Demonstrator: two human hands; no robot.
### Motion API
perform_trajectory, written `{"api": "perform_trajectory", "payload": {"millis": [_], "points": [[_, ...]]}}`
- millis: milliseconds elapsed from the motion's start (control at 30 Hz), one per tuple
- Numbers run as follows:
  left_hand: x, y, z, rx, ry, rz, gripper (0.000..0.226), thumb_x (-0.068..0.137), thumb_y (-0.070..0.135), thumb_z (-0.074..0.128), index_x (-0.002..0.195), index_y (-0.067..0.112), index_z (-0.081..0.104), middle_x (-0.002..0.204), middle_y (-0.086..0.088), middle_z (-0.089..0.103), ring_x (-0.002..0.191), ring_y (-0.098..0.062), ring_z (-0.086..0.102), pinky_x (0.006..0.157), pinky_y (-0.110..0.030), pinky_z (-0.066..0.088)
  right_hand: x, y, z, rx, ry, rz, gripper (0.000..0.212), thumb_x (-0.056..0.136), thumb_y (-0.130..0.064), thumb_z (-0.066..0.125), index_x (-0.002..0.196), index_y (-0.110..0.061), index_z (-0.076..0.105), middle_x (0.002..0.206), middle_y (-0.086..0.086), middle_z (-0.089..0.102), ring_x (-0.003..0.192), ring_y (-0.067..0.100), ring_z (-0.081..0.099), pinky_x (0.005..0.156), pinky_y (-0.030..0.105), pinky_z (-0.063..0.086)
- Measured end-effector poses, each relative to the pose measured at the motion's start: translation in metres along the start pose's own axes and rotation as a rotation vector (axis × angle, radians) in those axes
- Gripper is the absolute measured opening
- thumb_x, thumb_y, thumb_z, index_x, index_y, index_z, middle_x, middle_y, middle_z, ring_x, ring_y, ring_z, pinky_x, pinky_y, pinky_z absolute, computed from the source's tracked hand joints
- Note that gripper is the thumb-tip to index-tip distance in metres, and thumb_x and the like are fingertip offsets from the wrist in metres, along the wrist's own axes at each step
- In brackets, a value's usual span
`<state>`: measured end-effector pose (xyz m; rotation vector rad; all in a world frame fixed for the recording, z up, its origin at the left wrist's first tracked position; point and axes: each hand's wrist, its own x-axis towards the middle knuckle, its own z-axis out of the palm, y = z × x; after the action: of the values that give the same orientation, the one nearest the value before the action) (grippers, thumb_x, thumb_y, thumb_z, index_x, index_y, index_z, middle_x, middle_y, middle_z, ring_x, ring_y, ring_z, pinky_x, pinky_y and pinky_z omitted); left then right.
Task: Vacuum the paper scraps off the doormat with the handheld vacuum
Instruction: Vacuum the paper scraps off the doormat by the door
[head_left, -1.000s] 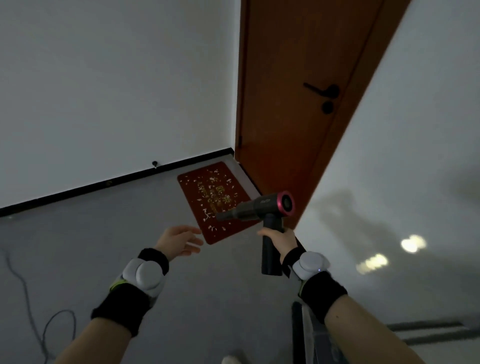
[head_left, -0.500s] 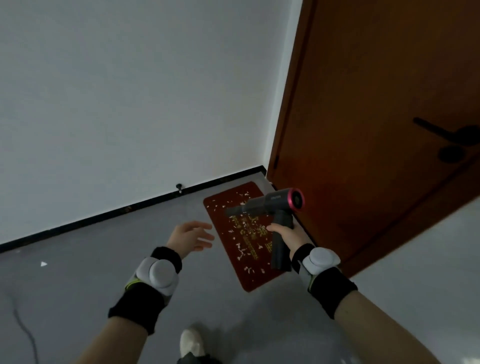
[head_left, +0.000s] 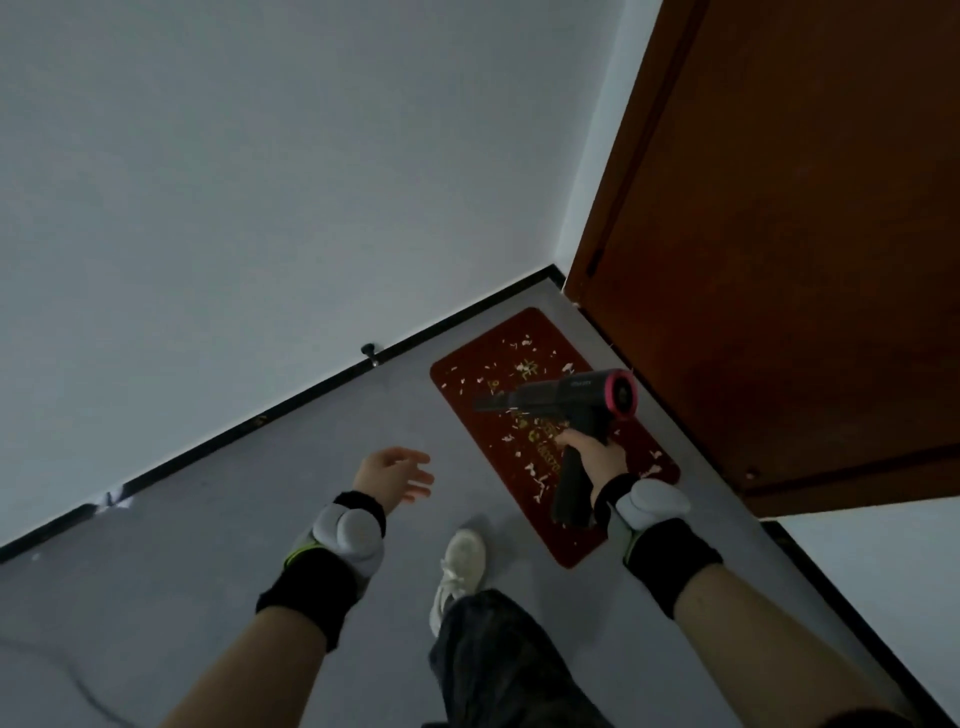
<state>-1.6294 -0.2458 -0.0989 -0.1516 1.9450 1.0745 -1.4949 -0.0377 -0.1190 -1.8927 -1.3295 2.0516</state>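
Note:
A dark red doormat (head_left: 467, 387) lies on the grey floor in front of the door, strewn with several small white paper scraps (head_left: 522, 345). My right hand (head_left: 592, 457) grips the handle of a dark grey handheld vacuum (head_left: 561, 397) with a pink ring at its back end. The vacuum hangs in the air above the mat, nozzle pointing left. My left hand (head_left: 395, 475) hovers over the floor left of the mat, fingers spread and holding nothing.
A brown wooden door (head_left: 779, 234) stands right of the mat. White walls with a black skirting board (head_left: 260, 423) meet in the corner behind it; a small door stop (head_left: 369, 351) sits on the skirting. My white shoe (head_left: 460, 569) is planted just before the mat.
I have stepped closer; the mat is now nearer and larger, and my foot and trouser leg have come into view. The vacuum stays in my right hand above the mat.

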Motion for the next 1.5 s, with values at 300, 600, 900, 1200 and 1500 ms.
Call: {"api": "perform_trajectory", "payload": {"millis": [300, 600, 900, 1200, 1500], "points": [[0.137, 0.044, -0.043, 0.061, -0.036, -0.072, 0.026, 0.097, 0.0, 0.033, 0.098, 0.003, 0.058, 0.074, -0.01, 0.063, 0.065, -0.023, 0.061, 0.063, -0.029, 0.047, 0.094, -0.029, 0.101, 0.089, 0.129, 0.121, 0.058, 0.067, -0.026, 0.08, 0.117, -0.004, 0.058, 0.099, 0.008, 0.063, 0.092, 0.028, 0.06, 0.095, 0.044, 0.047], [0.312, 0.001, -0.048, 0.107, -0.105, -0.162, 0.03, 0.095, -0.003, 0.032, 0.092, 0.006, 0.06, 0.072, -0.01, 0.065, 0.063, -0.022, 0.062, 0.071, -0.03, 0.049, 0.224, 0.028, 0.191, 0.163, 0.24, 0.139, 0.049, 0.078, -0.015, 0.074, 0.121, -0.005, 0.054, 0.097, 0.002, 0.054, 0.095, 0.024, 0.051, 0.089, 0.034, 0.041], [0.471, -0.057, -0.036, 0.195, -0.14, -0.099, 0.029, 0.095, -0.001, 0.034, 0.088, 0.008, 0.06, 0.074, -0.01, 0.063, 0.056, -0.015, 0.064, 0.066, -0.026, 0.05, 0.35, 0.104, 0.253, 0.097, 0.24, 0.061, 0.022, 0.08, -0.012, 0.072, 0.074, -0.019, 0.051, 0.078, -0.002, 0.054, 0.072, 0.016, 0.051, 0.081, 0.038, 0.042], [0.563, -0.104, -0.032, 0.12, -0.13, -0.041, 0.03, 0.093, -0.001, 0.035, 0.084, 0.012, 0.061, 0.075, -0.009, 0.063, 0.048, -0.009, 0.063, 0.063, -0.026, 0.046, 0.435, 0.149, 0.306, 0.192, 0.229, 0.014, 0.023, 0.081, -0.01, 0.071, 0.075, -0.017, 0.05, 0.077, -0.003, 0.051, 0.07, 0.016, 0.049, 0.078, 0.035, 0.04], [0.596, -0.125, -0.03, 0.186, -0.111, -0.022, 0.029, 0.094, -0.002, 0.034, 0.087, 0.01, 0.06, 0.074, -0.008, 0.062, 0.057, -0.015, 0.062, 0.062, -0.026, 0.045, 0.469, 0.188, 0.33, 0.196, 0.277, -0.035, 0.021, 0.079, -0.01, 0.071, 0.097, -0.009, 0.06, 0.079, -0.001, 0.057, 0.08, 0.022, 0.055, 0.075, 0.033, 0.043]]}}
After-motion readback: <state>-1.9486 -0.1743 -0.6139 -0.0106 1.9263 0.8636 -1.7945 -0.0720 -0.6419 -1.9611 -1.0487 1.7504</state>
